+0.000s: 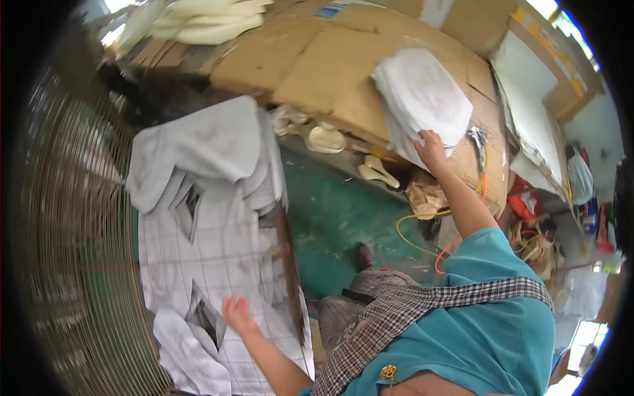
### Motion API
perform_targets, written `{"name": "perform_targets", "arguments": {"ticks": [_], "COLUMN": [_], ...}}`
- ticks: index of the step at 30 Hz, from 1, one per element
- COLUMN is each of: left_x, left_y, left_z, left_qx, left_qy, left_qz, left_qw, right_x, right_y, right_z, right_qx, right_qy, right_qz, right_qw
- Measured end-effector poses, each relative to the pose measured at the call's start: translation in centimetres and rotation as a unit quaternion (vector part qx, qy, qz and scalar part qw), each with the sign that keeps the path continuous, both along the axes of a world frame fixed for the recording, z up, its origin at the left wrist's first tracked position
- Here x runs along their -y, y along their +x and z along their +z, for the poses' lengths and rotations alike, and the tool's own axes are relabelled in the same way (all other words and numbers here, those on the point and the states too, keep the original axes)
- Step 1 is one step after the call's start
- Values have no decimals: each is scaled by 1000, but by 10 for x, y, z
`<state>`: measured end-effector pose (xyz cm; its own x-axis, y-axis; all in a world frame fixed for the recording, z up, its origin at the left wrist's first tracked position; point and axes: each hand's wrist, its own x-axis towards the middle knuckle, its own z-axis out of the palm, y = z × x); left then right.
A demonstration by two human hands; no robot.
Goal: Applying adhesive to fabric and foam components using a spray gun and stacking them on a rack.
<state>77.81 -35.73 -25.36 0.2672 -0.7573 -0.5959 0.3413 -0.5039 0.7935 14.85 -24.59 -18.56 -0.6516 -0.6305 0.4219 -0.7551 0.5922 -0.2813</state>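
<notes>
Head view, the only one I've got: my right hand [430, 146] is stretched out to the stack of white sheets [422, 99] lying on the cardboard-covered desk [317, 66], over on the right side of it. The fingers are curled onto the stack's near edge, so that grip is closed on the sheets, pinching the lower corner.

My left hand [236, 313] is down low, fingers spread wide open with nothing in it, hovering over or just touching the white sheets on the wire rack [218, 218] to my left; I can't tell which. More crumpled white sheets are draped over the top of that rack.

Between rack and desk there's green floor [337, 211] with a couple of pale insoles [376, 170] near the desk edge, plus yellow and orange cables [422, 244] trailing by my right arm. More pale insoles are piled at the far left end of the desk.
</notes>
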Motion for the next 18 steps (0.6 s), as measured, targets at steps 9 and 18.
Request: {"name": "perform_targets", "arguments": {"ticks": [9,18], "left_x": [-8,-88], "left_y": [-399,-540], "left_z": [46,82], "left_qx": [-134,-299], "left_qy": [-13,41], "left_qz": [-382,-365], "left_qw": [914,881], "right_x": [-42,-29], "right_y": [-106,-74], "right_z": [1,29], "right_qx": [144,286], "right_qy": [32,-11], "right_qz": [63,251], "right_qw": [987,925]}}
